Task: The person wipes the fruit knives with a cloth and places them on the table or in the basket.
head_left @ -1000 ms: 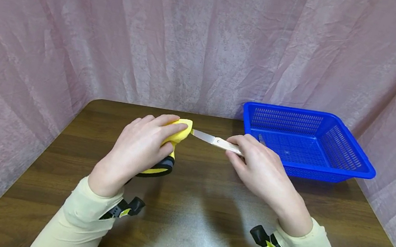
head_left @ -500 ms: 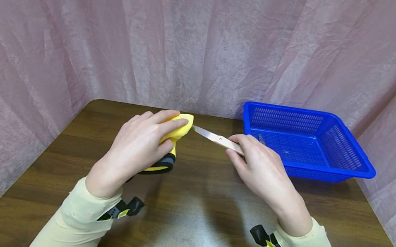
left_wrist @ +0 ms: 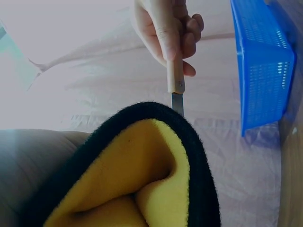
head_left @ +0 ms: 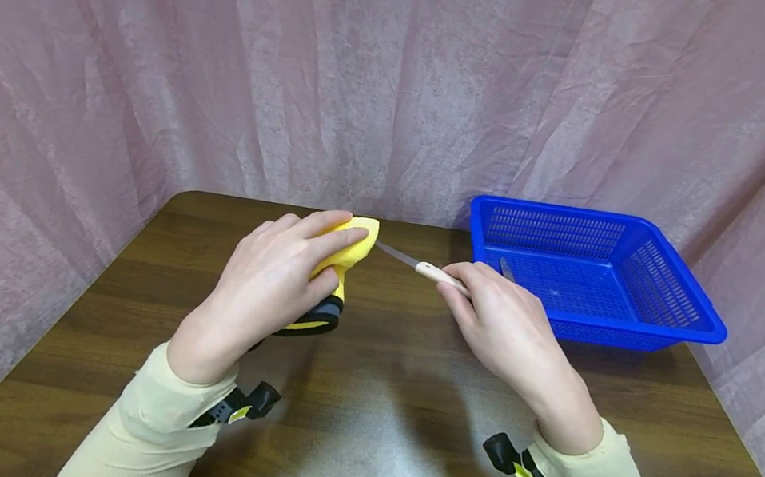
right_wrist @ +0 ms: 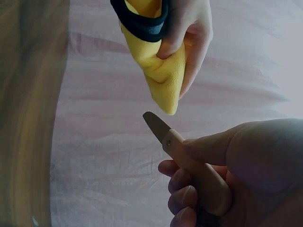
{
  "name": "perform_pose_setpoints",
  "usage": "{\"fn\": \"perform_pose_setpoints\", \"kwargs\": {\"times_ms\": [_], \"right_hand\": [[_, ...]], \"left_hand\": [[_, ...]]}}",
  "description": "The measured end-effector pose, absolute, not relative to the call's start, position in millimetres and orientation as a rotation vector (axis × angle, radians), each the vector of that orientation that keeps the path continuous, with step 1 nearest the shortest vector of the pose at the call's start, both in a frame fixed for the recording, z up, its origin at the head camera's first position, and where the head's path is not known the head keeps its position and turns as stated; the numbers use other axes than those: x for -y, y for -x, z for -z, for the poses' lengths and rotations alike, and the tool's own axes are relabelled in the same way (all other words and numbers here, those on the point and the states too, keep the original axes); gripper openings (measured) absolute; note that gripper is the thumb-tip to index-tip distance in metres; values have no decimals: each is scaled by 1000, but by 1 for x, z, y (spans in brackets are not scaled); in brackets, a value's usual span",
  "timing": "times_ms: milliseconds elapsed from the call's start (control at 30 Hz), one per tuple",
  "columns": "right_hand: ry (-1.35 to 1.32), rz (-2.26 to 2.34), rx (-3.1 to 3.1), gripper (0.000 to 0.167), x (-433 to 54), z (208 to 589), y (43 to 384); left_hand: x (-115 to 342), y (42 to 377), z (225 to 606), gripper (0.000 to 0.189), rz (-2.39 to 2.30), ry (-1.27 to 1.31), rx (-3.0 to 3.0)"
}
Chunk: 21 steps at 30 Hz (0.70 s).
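A folded yellow cloth [head_left: 351, 254] with a black edge and a grey side hangs from my left hand [head_left: 268, 280], pinched between thumb and fingers. My right hand [head_left: 508, 328] grips a small knife [head_left: 432, 272] by its pale handle. The blade [right_wrist: 156, 126] points left at the cloth. A small gap shows between the blade's tip and the cloth's folded end in the right wrist view. Seen from the left wrist, the cloth's yellow inside [left_wrist: 128, 165] opens toward the camera and covers the blade's tip. Both hands are raised above the table.
A blue perforated basket [head_left: 631, 331] stands at the table's back right, just behind my right hand. Inside it lies a narrow metal piece [head_left: 507, 268], partly hidden by that hand. Pink curtains [head_left: 402, 88] hang behind the brown wooden table [head_left: 376, 399].
My left hand has lifted the cloth slightly, then shifted a little right. In my right hand the knife has turned, so the blade looks narrower from above. The basket has stayed put.
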State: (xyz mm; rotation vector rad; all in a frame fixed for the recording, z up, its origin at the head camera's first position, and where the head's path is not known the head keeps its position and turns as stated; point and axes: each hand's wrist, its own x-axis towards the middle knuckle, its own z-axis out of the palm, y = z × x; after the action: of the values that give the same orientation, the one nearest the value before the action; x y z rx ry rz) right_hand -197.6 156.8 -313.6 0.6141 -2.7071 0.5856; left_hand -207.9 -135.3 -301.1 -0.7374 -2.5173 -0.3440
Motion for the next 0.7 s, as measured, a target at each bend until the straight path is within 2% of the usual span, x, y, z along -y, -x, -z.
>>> {"fn": "perform_pose_setpoints", "kwargs": {"times_ms": [367,700], "right_hand": [[-603,-566,2697,26,-157,314,198],[-590,-594,2710,21,-157,317,201]], "left_hand": [[132,208,304,60,340,756,2517],[128,208,307,61,336,773,2530]]}}
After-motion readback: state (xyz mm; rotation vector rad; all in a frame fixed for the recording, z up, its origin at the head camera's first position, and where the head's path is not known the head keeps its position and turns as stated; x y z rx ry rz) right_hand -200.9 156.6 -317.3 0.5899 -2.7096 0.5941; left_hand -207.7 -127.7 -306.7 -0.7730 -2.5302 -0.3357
